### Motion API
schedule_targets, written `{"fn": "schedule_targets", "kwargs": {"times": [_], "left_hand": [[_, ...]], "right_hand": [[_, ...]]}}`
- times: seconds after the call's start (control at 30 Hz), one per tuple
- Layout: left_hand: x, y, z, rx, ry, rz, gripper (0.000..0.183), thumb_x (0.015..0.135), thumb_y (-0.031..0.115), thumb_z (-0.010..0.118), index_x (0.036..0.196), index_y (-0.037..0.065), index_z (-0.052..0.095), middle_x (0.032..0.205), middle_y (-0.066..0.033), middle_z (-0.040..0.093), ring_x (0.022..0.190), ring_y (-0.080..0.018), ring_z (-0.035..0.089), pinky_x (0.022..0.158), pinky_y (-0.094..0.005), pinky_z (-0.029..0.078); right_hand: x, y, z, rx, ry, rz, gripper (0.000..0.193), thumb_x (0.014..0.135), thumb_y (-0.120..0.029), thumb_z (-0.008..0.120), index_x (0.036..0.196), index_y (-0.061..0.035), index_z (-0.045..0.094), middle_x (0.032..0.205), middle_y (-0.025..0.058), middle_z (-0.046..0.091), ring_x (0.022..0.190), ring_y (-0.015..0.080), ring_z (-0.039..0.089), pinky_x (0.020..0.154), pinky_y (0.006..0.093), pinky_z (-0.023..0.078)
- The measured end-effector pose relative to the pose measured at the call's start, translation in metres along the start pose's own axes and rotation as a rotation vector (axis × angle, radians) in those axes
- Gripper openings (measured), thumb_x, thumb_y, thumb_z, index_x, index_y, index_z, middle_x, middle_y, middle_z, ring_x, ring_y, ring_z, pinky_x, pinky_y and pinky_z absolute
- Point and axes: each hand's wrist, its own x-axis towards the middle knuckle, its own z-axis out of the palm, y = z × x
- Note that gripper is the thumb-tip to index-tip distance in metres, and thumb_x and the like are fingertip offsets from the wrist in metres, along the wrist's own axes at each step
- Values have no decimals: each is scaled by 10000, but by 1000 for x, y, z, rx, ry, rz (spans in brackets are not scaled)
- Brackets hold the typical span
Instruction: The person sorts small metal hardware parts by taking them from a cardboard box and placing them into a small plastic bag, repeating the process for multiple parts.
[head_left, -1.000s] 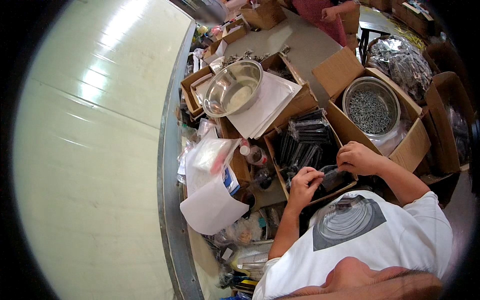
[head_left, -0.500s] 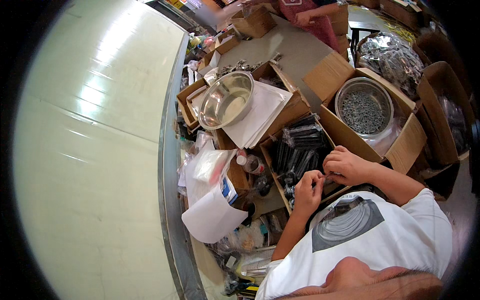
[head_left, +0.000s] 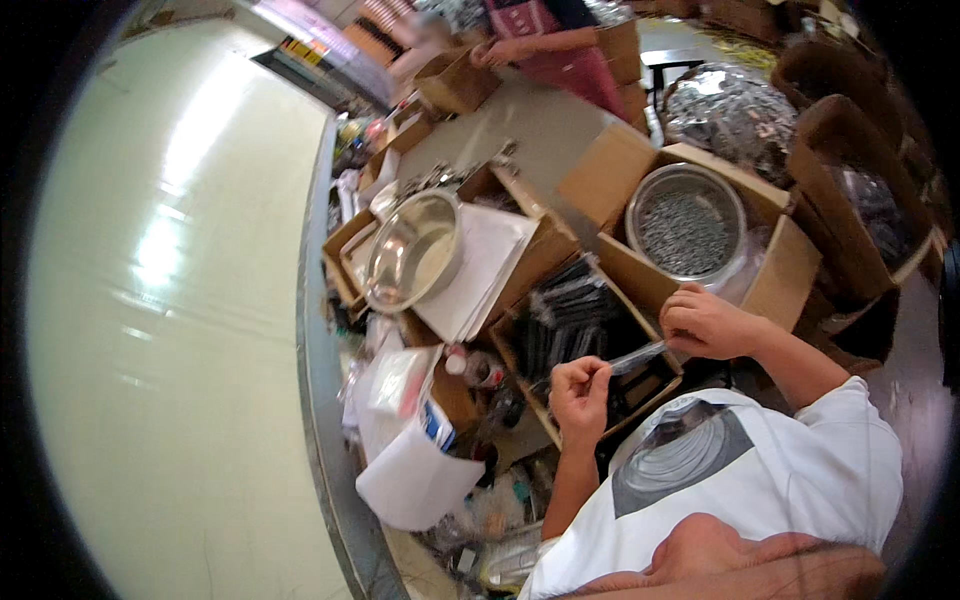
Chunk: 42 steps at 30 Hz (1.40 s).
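While a person in a white printed T-shirt (head_left: 790,460) works above an open carton (head_left: 622,290), a clear plastic strip (head_left: 637,357) stretches between the two hands, over the near part of the box. The left hand (head_left: 580,395) pinches one end between thumb and fingers; the right hand (head_left: 705,320), its fingers curled, grasps the other. Beneath them, black pieces in clear wrapping (head_left: 565,315) fill the far part of the carton. Just beyond the right hand, a steel bowl (head_left: 685,178) of small metal screws (head_left: 685,235) sits in a second carton (head_left: 783,275). To the left, another steel bowl (head_left: 413,250) tilts beside white paper sheets (head_left: 500,265), near a clear bottle (head_left: 485,371). Across the grey surface (head_left: 535,118), a co-worker in a red apron (head_left: 575,75) stands with a hand near a small cardboard box (head_left: 457,82).
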Motion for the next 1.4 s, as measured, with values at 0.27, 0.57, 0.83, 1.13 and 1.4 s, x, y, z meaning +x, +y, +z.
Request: {"fn": "schedule_targets", "kwargs": {"times": [0.27, 0.57, 0.83, 1.13, 1.4], "left_hand": [[2, -8, -4, -41, 27, -121, 175, 872, 53, 637, 976, 55, 496, 915, -57, 590, 730, -71, 519, 653, -196, 425], [3, -15, 0, 14, -47, -249, 175, 863, 107, 662, 972, 34, 546, 877, -17, 580, 750, -67, 524, 687, -214, 440], [-3, -15, -11, 89, -72, -311, 172, 855, 103, 665, 976, 21, 574, 878, -34, 615, 764, -78, 555, 708, -223, 457], [-5, -11, -6, 126, -107, -342, 171, 846, 92, 673, 974, 15, 590, 869, -28, 622, 751, -80, 560, 696, -229, 470], [-3, -31, 17, -18, -230, -421, 263, 860, 119, 657, 1074, -10, 574, 969, -62, 625, 842, -118, 586, 748, -245, 482]], "right_hand": [[-61, 11, -134, -523, 734, 485, 202, 714, 112, 548, 853, -33, 523, 800, 121, 536, 832, 278, 545, 776, 387, 427], [-74, 101, -106, -407, 271, 694, 187, 724, -77, 687, 906, -52, 655, 983, 106, 611, 921, 300, 589, 760, 387, 468], [-80, 164, -33, -427, -178, 769, 198, 605, -138, 780, 782, -123, 690, 912, 63, 583, 913, 272, 554, 754, 407, 432], [-83, 128, -66, 28, 97, 797, 207, 737, -54, 738, 716, 13, 543, 741, 98, 607, 694, 192, 588, 633, 315, 459], [-35, 74, -54, 88, 601, 412, 45, 951, -65, 455, 922, -57, 421, 636, 31, 493, 520, 94, 475, 471, 246, 395]]}}
